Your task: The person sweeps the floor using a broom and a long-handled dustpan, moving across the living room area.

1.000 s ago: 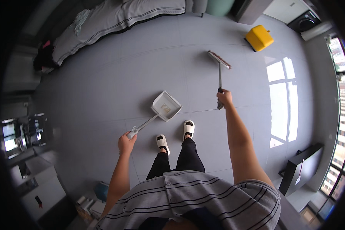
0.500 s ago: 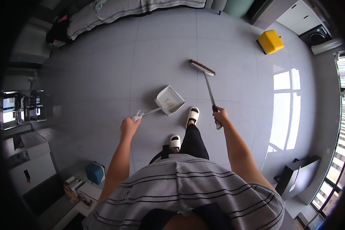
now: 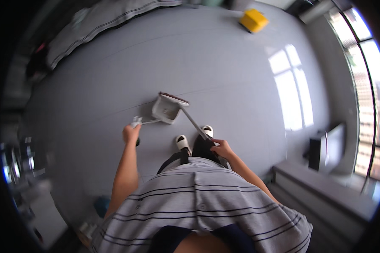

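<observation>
Gripping with both: your left hand (image 3: 131, 133) is wrapped around the thin handle of the dustpan (image 3: 157, 110), your right hand (image 3: 222, 148) clasps the smooth grey stick of the broom (image 3: 193, 120). Dustpan: pale squarish tray, raised walls, small light scrap (image 3: 168, 112) inside; sits right of and beyond your left grip. Broom head (image 3: 174, 98): narrow bar, reddish-brown bristles, over the pan's far edge, beyond-left of your right grip. Can't tell if they touch.
</observation>
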Demonstrator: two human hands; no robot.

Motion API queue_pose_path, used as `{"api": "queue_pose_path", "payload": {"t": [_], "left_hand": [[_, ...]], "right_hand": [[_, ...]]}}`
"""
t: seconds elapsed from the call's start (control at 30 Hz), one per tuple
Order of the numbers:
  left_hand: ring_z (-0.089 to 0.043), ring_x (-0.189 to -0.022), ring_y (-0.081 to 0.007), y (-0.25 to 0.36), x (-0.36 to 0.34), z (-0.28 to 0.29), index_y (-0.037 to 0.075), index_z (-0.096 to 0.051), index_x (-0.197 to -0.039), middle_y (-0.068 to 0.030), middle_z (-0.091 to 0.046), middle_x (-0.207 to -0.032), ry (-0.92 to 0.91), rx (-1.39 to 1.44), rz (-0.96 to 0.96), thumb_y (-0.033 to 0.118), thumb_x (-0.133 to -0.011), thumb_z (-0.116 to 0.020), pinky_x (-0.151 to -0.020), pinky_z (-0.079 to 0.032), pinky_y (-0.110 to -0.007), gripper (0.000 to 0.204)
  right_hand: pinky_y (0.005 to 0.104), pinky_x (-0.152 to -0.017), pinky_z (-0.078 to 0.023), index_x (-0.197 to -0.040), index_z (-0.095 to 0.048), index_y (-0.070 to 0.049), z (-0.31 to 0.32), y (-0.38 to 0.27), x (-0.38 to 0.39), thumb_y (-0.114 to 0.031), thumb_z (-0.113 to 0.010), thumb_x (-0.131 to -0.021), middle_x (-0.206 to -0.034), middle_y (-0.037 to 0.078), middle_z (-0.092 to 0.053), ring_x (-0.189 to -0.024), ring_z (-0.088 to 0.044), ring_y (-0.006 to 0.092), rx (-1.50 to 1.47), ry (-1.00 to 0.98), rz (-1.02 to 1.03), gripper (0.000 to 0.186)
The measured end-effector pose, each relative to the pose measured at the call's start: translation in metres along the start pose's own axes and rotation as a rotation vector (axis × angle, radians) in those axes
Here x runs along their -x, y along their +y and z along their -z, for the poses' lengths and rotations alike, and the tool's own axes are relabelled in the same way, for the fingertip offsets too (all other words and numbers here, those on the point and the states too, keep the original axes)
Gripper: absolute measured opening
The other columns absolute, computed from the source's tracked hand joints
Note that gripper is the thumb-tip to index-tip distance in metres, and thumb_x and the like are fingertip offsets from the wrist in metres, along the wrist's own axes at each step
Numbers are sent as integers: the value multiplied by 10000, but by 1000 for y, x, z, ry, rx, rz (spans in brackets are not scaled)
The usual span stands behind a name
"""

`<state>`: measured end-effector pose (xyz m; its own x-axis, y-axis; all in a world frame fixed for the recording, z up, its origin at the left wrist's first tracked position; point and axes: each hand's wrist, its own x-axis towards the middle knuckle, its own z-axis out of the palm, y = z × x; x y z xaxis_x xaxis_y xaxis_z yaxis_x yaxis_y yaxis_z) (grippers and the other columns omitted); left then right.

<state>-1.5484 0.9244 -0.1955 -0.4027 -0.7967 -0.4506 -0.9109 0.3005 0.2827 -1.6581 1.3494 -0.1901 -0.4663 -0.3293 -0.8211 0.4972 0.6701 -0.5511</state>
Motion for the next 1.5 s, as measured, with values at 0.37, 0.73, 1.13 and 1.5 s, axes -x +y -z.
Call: {"api": "queue_pose_path", "payload": {"t": [0.37,0.73,1.13,1.5], "left_hand": [[-623,-833,-325,38,69,-19,40,-666,-883,-140,-662,-868,96,-34,45,426,-661,-697,-695,-483,-427,446],[-634,-745,-260,31,130,-12,-34,-649,-863,-134,-661,-807,203,153,128,324,-704,-706,-669,-467,-369,396],[-638,-746,-284,-35,112,18,6,-654,-883,-135,-662,-802,118,33,25,328,-680,-700,-649,-470,-383,383],[-624,-853,-281,-66,76,24,99,-646,-1007,-101,-662,-904,-14,-167,-161,363,-680,-660,-693,-491,-398,421]], "right_hand": [[305,-371,-459,-1150,-547,-22,146,83,-21,-16,-616,-728,-607,98,-578,-441,-536,156,-524,511,-6,427],[274,-401,-436,-846,-547,48,344,145,-68,-11,-628,-744,-642,72,-515,-470,-504,162,-878,746,-92,143],[322,-372,-439,-781,-546,32,152,126,-37,-3,-566,-747,-579,80,-498,-423,-500,188,-691,638,-229,53],[278,-467,-422,-970,-620,44,-81,98,-19,-36,-615,-701,-695,49,-568,-537,-517,126,-484,478,-93,280]]}}
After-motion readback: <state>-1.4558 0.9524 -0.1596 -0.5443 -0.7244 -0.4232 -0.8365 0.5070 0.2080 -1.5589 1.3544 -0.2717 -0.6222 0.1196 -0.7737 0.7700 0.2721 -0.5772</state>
